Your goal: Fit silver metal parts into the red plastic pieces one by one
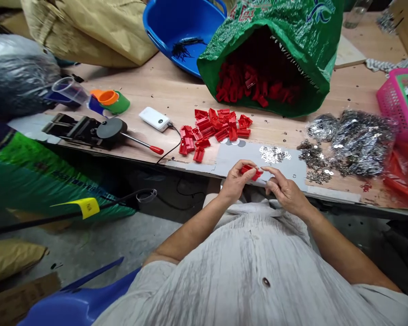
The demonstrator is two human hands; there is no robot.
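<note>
Between the thumb and fingers of my left hand [235,184] is a small red plastic housing [255,174], held over the table's front edge. My right hand [287,194] is close by on its right, fingers curled and the index fingertip near the housing's end. Whatever that hand may pinch is too small to make out. Just beyond my hands, small shiny metal pieces [274,154] lie spread on a grey sheet [231,158]. A loose heap of similar red housings [209,126] sits to the left of them.
A green sack [313,97] lies open with many red housings inside. Darker metal parts [314,158] and a filled clear bag [362,142] are at right. Leftward are a white power bank [154,118] and a black lever tool [98,131]. Behind stands a blue basin [156,27].
</note>
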